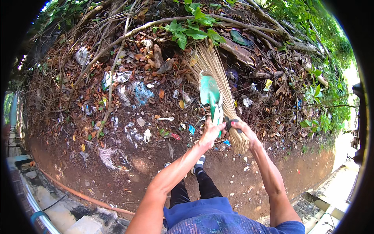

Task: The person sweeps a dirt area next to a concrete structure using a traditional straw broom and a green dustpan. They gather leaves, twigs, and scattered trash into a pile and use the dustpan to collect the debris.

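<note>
My left hand (209,132) grips the handle end of a green metal hand trowel (209,89), whose dirt-marked blade points away from me. Beside it, my right hand (241,125) is closed around the dark-banded binding of a stick broom (223,84). The broom's bristles fan out towards the leafy slope, and its cut butt end sticks out below my right hand. The two hands are close together, and the trowel blade overlaps the broom's bristles. Parts of both handles are hidden by my fingers.
Dry leaves and plastic litter cover the slope, with a blue plastic bag (143,93) and a white plastic spoon (166,118). A long bent branch (140,28) arches across the top. An orange pipe (84,197) and concrete edging lie at lower left.
</note>
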A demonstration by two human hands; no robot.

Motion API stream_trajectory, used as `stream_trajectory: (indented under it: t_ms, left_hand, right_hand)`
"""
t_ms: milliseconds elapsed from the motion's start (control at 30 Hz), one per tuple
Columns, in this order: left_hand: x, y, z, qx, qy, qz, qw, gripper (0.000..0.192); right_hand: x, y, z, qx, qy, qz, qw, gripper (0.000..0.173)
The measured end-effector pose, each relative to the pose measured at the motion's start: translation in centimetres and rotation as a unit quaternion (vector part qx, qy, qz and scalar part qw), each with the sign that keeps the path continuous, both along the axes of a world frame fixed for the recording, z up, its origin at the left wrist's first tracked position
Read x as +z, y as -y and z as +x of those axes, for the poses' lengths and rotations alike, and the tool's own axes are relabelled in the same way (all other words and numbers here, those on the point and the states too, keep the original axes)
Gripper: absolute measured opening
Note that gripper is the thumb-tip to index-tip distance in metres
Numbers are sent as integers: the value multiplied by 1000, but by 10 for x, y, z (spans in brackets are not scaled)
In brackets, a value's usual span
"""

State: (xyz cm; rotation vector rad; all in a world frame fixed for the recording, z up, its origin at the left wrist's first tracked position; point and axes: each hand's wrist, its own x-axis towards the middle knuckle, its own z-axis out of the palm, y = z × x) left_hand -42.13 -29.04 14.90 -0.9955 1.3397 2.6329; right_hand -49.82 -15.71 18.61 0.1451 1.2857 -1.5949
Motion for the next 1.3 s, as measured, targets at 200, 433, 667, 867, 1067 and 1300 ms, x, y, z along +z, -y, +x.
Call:
stream_trajectory:
  t_ms: [200,433,667,867,1067,1300]
  left_hand:
    - [-4,-4,55,-13,77,82,994,13]
    - [-24,39,22,44,28,71,996,9]
    - [12,42,94,-6,-12,39,999,15]
    - [-9,61,165,107,109,-17,988,16]
    - [-65,121,123,125,201,-39,971,9]
    - [-44,77,45,57,37,-110,992,15]
  right_hand:
    - [12,1,38,63,118,19,991,41]
    - [-34,52,18,-40,129,-36,990,25]
    - [4,30,94,-1,20,-44,999,57]
    - [-47,64,126,137,179,-114,968,39]
    - [-110,145,98,96,264,-127,951,26]
    - [-76,82,69,-59,119,-138,982,35]
